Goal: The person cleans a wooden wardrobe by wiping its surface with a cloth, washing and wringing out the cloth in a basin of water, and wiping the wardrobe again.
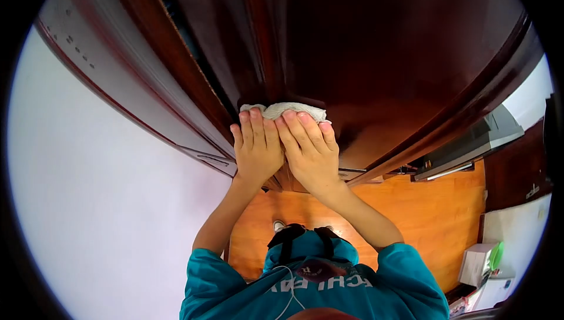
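A folded white cloth (295, 108) lies against the dark, glossy wooden cabinet door (376, 55). My left hand (257, 146) presses its left part, fingers laid over the fabric. Beside it, my right hand (310, 152) holds the wider right part of the cloth to the wood. Both hands are side by side with their fingers pointing up, the thumbs close together. The palms hide some of the lower door surface, and how far the cloth reaches beneath the fingers is hidden.
Another cabinet panel (135, 55) stands at an angle on the left, near the white wall (106, 161). Orange wooden floor (423, 214) lies below. At the right are a grey object (470, 143), a brown door (517, 173) and a white box (476, 264) beside something green (497, 255).
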`<action>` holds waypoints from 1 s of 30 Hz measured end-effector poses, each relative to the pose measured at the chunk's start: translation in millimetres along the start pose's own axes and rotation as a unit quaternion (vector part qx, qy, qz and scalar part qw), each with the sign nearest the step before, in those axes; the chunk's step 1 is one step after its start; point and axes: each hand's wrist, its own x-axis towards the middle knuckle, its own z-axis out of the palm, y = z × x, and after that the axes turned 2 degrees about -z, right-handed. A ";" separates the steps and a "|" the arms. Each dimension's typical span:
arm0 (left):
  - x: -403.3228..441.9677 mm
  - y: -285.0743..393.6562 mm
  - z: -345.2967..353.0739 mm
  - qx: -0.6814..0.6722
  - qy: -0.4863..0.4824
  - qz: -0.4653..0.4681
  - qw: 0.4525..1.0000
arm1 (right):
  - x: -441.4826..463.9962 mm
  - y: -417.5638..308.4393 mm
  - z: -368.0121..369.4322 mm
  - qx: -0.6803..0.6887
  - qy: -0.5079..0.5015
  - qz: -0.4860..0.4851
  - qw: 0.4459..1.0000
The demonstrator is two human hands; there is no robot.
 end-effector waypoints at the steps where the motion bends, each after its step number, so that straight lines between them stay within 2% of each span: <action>1: -0.4 2.7 1.4 -0.023 0.000 -0.015 1.000 | 1.4 1.3 -2.6 -0.006 -0.012 -0.010 1.000; 3: 4.6 10.6 0.8 -0.077 -0.002 -0.031 0.997 | -0.6 9.1 -10.7 0.000 -0.022 -0.009 1.000; 8: 5.8 46.1 1.1 -0.099 -0.032 -0.015 0.994 | -27.0 34.8 -28.7 -0.004 -0.042 0.002 0.999; 10: 8.5 66.5 4.8 -0.126 -0.006 0.008 0.992 | -38.2 47.1 -36.6 -0.017 -0.045 0.019 0.999; 11: 10.4 80.7 8.5 -0.129 0.043 -0.026 0.990 | -44.4 53.3 -40.8 -0.024 -0.046 0.027 0.998; 12: 10.7 91.9 10.3 -0.131 0.044 -0.025 0.990 | -51.8 59.9 -45.4 -0.026 -0.046 0.027 0.998; 14: 12.6 112.7 13.6 -0.140 0.073 0.019 0.987 | -67.2 75.7 -52.0 -0.080 -0.046 0.052 0.994; 16: 20.1 137.3 12.6 -0.167 0.075 0.029 0.983 | -82.2 90.9 -62.3 -0.104 -0.066 0.069 0.990; 18: 28.1 157.9 5.2 -0.187 0.041 0.055 0.980 | -99.2 105.8 -64.4 -0.136 -0.038 0.081 0.987; 20: 31.1 171.9 9.5 -0.176 0.074 0.056 0.980 | -107.9 115.4 -64.7 -0.145 -0.035 0.069 0.986; 24: 34.6 160.1 0.1 -0.124 0.064 0.071 0.988 | -108.8 109.1 -56.8 -0.125 -0.028 0.075 0.989; 27: 20.2 144.5 7.6 -0.138 0.069 0.054 0.987 | -106.0 97.9 -41.9 -0.100 -0.019 0.041 0.994; 30: 6.1 123.2 15.7 -0.106 0.066 0.049 0.991 | -101.2 81.0 -29.6 -0.093 -0.048 0.031 0.994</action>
